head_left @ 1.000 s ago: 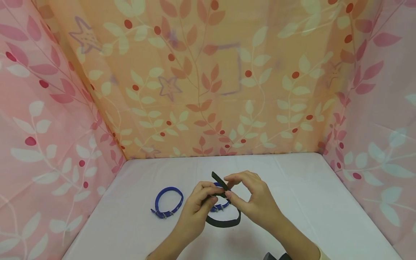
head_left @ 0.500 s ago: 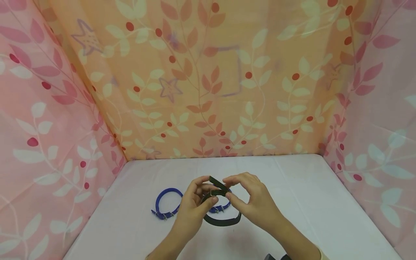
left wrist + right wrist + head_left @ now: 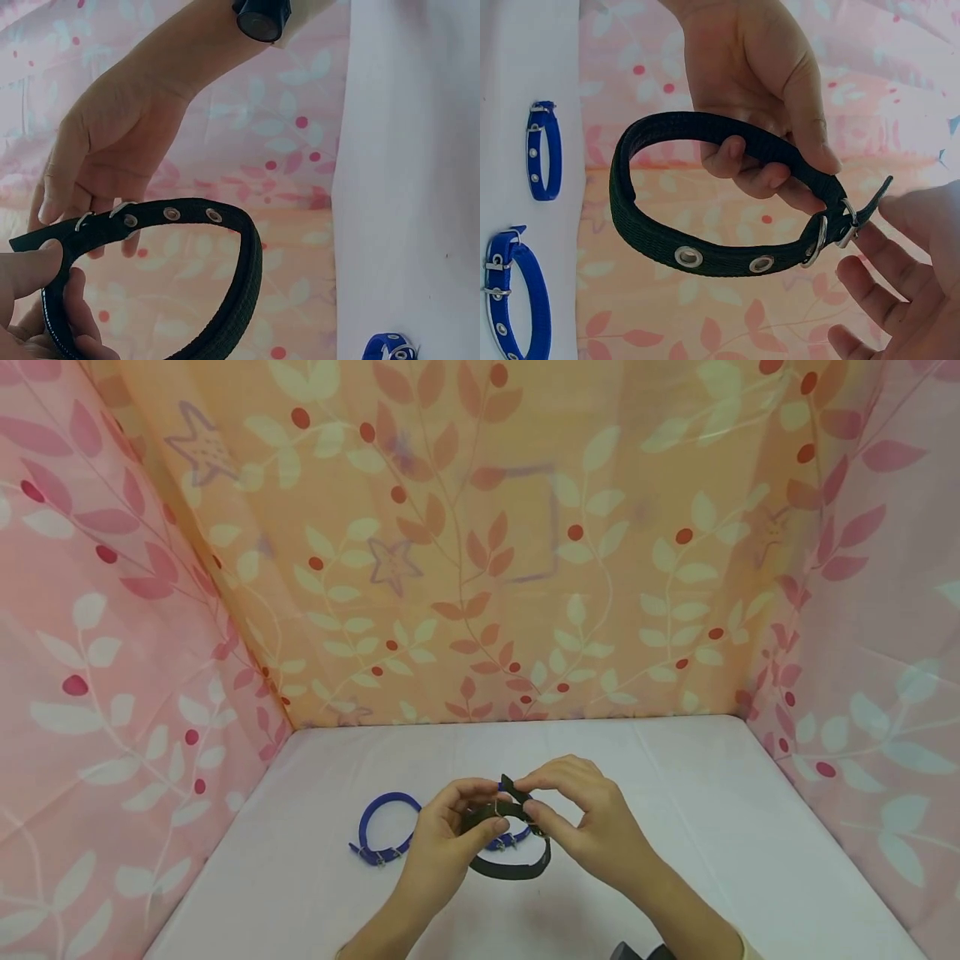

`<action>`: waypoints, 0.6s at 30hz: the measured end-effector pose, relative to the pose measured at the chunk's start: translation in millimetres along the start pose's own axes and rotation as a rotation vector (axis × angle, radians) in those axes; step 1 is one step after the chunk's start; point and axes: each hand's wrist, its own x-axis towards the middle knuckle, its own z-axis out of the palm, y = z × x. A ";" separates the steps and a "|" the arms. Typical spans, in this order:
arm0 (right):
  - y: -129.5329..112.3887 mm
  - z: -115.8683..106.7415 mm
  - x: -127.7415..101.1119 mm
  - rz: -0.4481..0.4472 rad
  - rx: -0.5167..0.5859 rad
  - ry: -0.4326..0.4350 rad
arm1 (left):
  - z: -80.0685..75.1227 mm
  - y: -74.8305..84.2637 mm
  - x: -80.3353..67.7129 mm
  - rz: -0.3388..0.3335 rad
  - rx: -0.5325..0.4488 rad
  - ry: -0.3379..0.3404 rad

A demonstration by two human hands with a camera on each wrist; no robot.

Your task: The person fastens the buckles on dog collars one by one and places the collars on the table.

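Observation:
A dark green dog collar with metal eyelets is held up above the table in a closed loop. My left hand grips its band, thumb on one face and fingers curled behind, as the right wrist view shows. At the buckle, the collar's free end sticks out past the metal frame, with a D-ring beside it. My right hand pinches near that free end between thumb and index finger, its other fingers loosely spread. Behind the held collar lies a blue collar, partly hidden by it.
Another buckled blue collar lies on the white table, left of my hands. Floral cloth walls the table at the back and both sides. A dark object shows at the bottom edge, by the right forearm.
The collar's free end, earlier pointing up and left, now sits lower and nearer the right fingertips. The left fingers have drawn away from that end and grip the band alone.

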 end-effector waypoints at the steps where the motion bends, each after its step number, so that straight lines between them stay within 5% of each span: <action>1: 0.2 -0.4 0.4 -0.002 0.000 0.000 | 0.0 0.4 -0.2 -0.001 0.005 -0.002; 18: 3.3 -0.6 0.0 0.009 -0.018 -0.018 | -0.2 2.7 -1.0 -0.033 0.038 -0.004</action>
